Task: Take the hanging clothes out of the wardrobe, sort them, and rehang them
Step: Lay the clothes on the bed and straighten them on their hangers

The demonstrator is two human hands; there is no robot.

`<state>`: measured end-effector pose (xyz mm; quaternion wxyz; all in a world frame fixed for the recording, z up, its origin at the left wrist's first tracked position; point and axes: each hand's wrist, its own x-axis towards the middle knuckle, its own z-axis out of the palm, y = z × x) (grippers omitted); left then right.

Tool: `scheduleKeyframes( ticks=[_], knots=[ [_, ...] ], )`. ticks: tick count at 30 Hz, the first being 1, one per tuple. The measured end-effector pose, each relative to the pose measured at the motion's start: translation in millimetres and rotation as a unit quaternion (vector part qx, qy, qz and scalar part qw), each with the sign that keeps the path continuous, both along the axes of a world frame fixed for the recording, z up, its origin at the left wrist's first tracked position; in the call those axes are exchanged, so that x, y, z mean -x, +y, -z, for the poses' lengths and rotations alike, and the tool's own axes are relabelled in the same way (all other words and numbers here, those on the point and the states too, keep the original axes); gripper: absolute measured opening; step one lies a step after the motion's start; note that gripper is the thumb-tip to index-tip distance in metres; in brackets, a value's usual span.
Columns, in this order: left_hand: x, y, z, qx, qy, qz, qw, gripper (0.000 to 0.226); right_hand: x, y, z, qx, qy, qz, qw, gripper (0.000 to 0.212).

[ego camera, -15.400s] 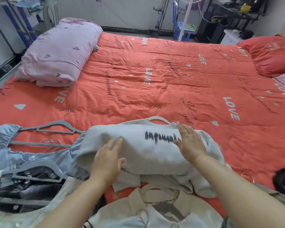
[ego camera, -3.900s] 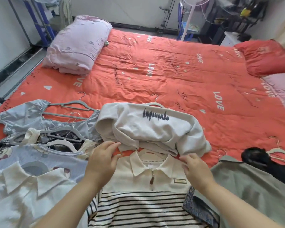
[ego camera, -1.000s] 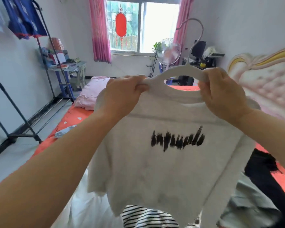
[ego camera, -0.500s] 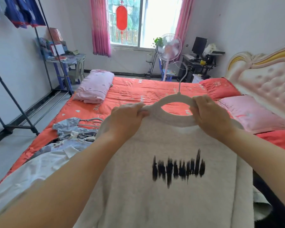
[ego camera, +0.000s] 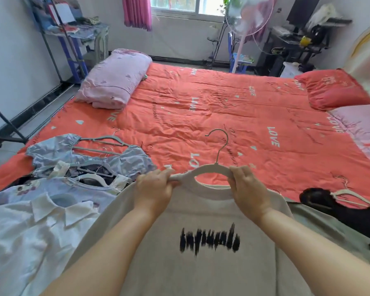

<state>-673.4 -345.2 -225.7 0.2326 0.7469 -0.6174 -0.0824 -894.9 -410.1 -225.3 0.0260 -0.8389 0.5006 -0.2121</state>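
Sweatshirt point(ego camera: 201, 242) on its white hanger point(ego camera: 209, 168): my left hand point(ego camera: 156, 189) and right hand point(ego camera: 249, 192) each grip a shoulder, above the bed point(ego camera: 233, 116).

"LOVE" on red quilt point(ego camera: 222, 107) (repeated), sweatshirt point(ego camera: 201, 272) print illegible

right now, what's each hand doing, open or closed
Left hand: closed, gripping the left shoulder of the white hanger and the grey sweatshirt on it.
Right hand: closed, gripping the hanger's right shoulder and the sweatshirt.
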Motion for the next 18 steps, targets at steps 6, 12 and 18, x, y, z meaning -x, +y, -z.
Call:
scheduleKeyframes(
  ticks=[6, 12, 18],
  knots=[
    [-24, -76, 88, -0.044, -0.056, -0.034, 0.997, 0.025, -28, -85, 96, -0.106, -0.005, 0.011, 0.994, 0.026],
    [-29, -104, 182, -0.078, -0.043, -0.057, 0.994, 0.039, -48, -121, 196, -0.182, 0.028, 0.034, 0.982, 0.028],
    [-11, -94, 276, -0.247, -0.084, 0.012, 0.965, 0.071, -56, -118, 293, -0.217, 0.124, 0.045, 0.967, 0.048]
  ],
)
